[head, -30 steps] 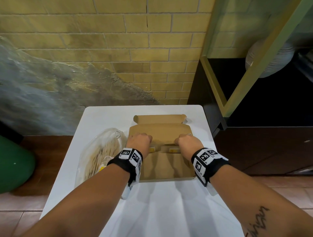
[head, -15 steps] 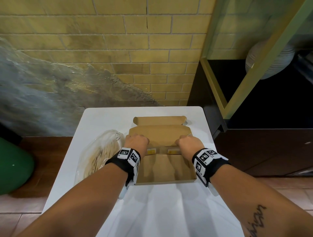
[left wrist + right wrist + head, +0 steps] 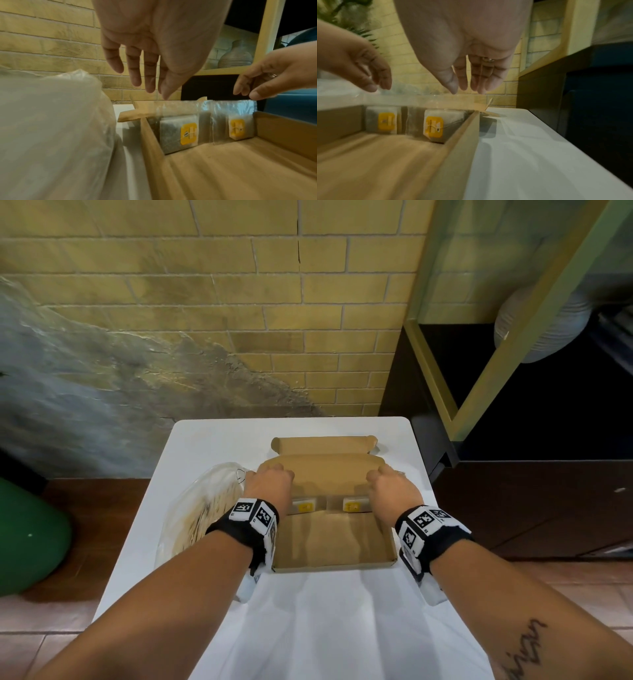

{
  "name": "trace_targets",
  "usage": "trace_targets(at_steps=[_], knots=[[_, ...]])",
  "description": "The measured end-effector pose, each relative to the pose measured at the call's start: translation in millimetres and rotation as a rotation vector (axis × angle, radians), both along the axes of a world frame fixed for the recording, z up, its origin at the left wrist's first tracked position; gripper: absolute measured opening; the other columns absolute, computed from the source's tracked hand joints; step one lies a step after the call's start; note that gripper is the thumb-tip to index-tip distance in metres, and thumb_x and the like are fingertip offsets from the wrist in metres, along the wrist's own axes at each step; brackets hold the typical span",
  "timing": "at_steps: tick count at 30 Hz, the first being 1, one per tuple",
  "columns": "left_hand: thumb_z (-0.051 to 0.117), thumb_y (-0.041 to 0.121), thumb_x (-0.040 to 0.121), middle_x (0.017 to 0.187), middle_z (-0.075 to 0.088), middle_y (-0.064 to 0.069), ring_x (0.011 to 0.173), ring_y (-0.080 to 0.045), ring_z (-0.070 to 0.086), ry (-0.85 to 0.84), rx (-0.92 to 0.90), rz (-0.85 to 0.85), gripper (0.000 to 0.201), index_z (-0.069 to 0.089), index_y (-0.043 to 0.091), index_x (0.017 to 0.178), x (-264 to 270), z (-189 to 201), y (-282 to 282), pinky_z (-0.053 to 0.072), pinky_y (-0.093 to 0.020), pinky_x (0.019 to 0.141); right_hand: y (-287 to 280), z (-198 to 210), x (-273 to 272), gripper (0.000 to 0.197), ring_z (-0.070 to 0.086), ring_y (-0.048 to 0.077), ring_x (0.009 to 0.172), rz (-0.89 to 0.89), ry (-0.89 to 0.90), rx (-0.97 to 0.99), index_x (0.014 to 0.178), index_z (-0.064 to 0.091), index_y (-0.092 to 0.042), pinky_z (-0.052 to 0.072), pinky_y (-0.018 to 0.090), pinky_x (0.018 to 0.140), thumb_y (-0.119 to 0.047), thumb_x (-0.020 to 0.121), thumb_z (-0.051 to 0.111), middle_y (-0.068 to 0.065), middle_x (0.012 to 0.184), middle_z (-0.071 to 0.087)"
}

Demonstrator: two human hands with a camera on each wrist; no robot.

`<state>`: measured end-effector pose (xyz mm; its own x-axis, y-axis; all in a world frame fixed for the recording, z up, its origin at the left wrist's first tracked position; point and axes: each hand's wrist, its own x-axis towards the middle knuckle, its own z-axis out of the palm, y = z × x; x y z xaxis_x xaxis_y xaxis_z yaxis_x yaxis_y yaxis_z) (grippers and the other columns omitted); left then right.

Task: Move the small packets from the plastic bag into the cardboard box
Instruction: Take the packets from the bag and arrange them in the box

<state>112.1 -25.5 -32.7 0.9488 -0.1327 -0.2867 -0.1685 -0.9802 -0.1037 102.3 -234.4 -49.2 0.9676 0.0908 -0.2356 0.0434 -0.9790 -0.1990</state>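
An open cardboard box [image 3: 334, 567] lies on the white table. Two small clear packets with yellow labels stand side by side against its back wall: the left packet [image 3: 306, 506] [image 3: 180, 133] [image 3: 383, 120] and the right packet [image 3: 353, 504] [image 3: 238, 128] [image 3: 436, 125]. My left hand [image 3: 270, 481] [image 3: 149, 86] hovers just over the left packet's top edge with its fingers pointing down and holding nothing. My right hand [image 3: 390, 484] [image 3: 465, 88] hangs the same way over the right packet. The plastic bag [image 3: 205, 508] [image 3: 51, 128] with more packets lies left of the box.
The box's lid flap [image 3: 323, 445] lies open toward the brick wall. A dark cabinet [image 3: 531, 508] stands close to the table's right edge [image 3: 419, 467], and a green object [image 3: 27, 539] sits on the floor at the left. The near half of the box floor [image 3: 329, 539] is bare.
Both hands have lifted a little off the packets' tops and their fingers have loosened. The two packets stay standing against the box's back wall.
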Motion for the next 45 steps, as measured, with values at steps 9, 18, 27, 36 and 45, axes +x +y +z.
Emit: trace_targets(at_steps=[9,18,27,36,45], knots=[[0.048,0.022,0.09,0.124,0.052,-0.003,0.117,-0.025,0.044,-0.137,-0.34,0.277,0.034,0.055,0.02,0.123,-12.2,13.1,30.4,0.041,-0.037,0.094,-14.7,-14.3,-42.8,0.037,0.049,0.031,0.113,-0.323,-0.093,0.358,0.128,0.049,-0.016,0.044,0.036,0.09,-0.013,0.092,0.046,0.009,0.126,0.047],[0.048,0.02,0.089,0.126,0.046,-0.014,0.116,-0.035,0.049,0.02,-0.338,0.618,0.037,0.041,0.009,0.123,-57.2,-3.8,66.4,0.042,-0.041,0.095,1.3,-26.8,-79.3,0.049,0.053,0.033,0.103,-0.325,0.073,0.311,0.128,0.047,-0.02,0.046,0.035,0.086,-0.002,0.084,0.039,0.01,0.119,0.043],[0.052,0.017,0.087,0.119,0.059,-0.011,0.11,-0.028,0.056,0.135,-0.221,0.56,0.033,0.049,0.006,0.118,-81.8,-22.1,82.8,0.043,-0.03,0.081,-0.8,-29.7,-92.6,0.044,0.056,0.029,0.1,-0.298,0.134,0.201,0.122,0.053,-0.008,0.045,0.03,0.083,0.006,0.082,0.038,0.009,0.124,0.044],[0.048,0.015,0.09,0.117,0.06,-0.01,0.108,-0.026,0.058,0.158,-0.142,0.522,0.03,0.053,0.005,0.117,-86.7,-11.3,89.2,0.045,-0.029,0.083,3.6,-28.4,-99.7,0.038,0.057,0.027,0.098,-0.32,0.139,0.205,0.12,0.054,-0.007,0.045,0.026,0.081,0.003,0.085,0.041,0.009,0.123,0.045],[0.05,0.003,0.084,0.115,0.061,-0.012,0.106,-0.03,0.058,-0.014,-0.395,0.61,0.03,0.06,0.009,0.111,-84.7,21.1,103.2,0.047,-0.033,0.087,19.8,-8.8,-95.2,0.045,0.049,0.027,0.111,-0.326,0.024,0.343,0.127,0.054,-0.015,0.043,0.031,0.096,-0.001,0.084,0.046,0.006,0.133,0.039]])
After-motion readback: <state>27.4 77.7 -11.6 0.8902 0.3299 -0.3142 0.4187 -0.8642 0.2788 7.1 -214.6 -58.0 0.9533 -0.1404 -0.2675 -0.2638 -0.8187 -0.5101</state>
